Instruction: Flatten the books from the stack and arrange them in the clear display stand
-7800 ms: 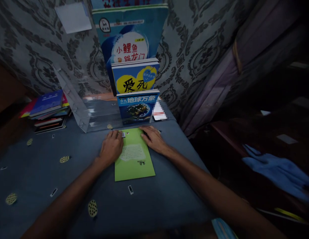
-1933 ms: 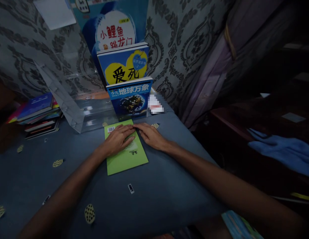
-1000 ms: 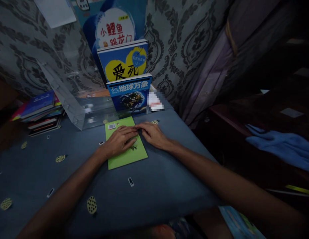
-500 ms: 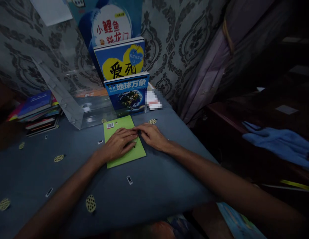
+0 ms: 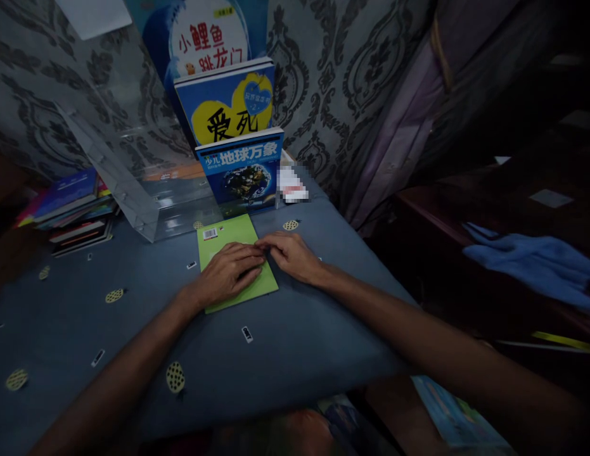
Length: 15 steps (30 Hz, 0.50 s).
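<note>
A thin green book (image 5: 228, 237) with a barcode at its upper left lies closed on the table. My left hand (image 5: 229, 269) rests flat on its cover, fingers stretched toward the right edge. My right hand (image 5: 289, 253) is at the book's right edge, its fingers bent and its fingertips touching those of my left hand. What my right fingertips hold, if anything, is hidden. Just behind the green book stands a blue book with a globe (image 5: 247, 177), in front of a blue and yellow book (image 5: 223, 104) and a taller blue book (image 5: 209, 38).
A clear acrylic stand (image 5: 175, 215) is left of the upright books. Further left lies a stack of books (image 5: 76, 202). The table (image 5: 295, 342) has a blue-grey cloth. Patterned curtains (image 5: 318, 82) hang behind. A blue cloth (image 5: 532, 259) lies at the right.
The view has shifted slightly, so the upright books appear a little higher. Both hands remain at the green book, nearly unmoved.
</note>
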Available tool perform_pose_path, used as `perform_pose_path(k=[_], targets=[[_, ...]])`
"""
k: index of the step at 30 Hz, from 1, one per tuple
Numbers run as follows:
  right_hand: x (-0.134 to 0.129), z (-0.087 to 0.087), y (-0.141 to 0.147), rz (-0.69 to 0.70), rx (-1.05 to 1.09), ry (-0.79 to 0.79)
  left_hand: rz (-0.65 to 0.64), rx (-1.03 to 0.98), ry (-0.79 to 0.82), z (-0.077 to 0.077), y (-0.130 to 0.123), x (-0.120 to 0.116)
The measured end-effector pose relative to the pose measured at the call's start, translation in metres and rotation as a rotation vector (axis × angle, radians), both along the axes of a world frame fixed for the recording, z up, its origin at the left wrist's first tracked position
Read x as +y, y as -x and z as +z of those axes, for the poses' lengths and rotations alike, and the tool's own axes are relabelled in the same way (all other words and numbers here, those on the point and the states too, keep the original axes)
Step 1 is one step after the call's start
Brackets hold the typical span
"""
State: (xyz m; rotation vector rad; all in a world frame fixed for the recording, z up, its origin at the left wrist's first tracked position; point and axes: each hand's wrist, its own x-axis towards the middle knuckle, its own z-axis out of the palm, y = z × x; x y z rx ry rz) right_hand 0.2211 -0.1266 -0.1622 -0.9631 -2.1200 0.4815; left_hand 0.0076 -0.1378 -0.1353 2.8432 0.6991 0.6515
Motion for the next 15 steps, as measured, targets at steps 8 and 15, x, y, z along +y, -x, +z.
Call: perform_pose_path(k=[8,15], targets=[[-0.013,0.002,0.001,-0.033,-0.041,0.000,-0.049,0.016,0.054,0.008,-0.002,-0.011],[-0.021,0.005,0.000,-0.040,-0.028,-0.021,-0.058,0.018,0.071,0.006,-0.002,-0.018]])
